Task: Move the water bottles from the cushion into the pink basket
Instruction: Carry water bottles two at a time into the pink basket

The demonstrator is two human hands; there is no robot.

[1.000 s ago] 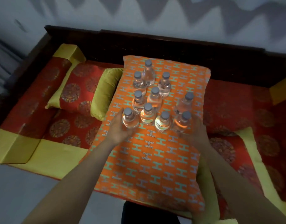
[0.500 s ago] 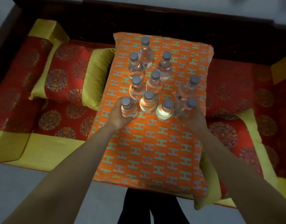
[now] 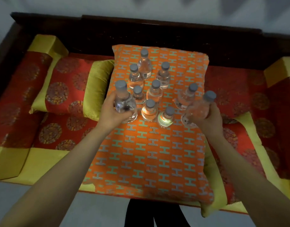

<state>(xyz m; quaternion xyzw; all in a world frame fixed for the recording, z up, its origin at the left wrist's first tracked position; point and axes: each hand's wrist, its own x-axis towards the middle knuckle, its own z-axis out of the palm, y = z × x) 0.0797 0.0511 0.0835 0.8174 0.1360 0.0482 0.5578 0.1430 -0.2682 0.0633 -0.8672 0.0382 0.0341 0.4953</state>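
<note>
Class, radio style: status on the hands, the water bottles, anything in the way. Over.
Left hand grips a bottle; right hand grips a second bottle, tilted. Eight others stand on orange cushion. Basket not in view.

A pale grey wall [image 3: 42,4] ran across the top of the frame, with soft shadows on it. Below it stood a dark wooden couch [image 3: 157,30], its back rail spanning the width. The seat was covered in a red mat [image 3: 231,82] with gold round patterns and yellow edging [image 3: 42,161]. A small red and yellow pillow [image 3: 67,89] lay at centre left. Pale grey floor [image 3: 100,210] showed along the bottom. The light was dim.
</note>
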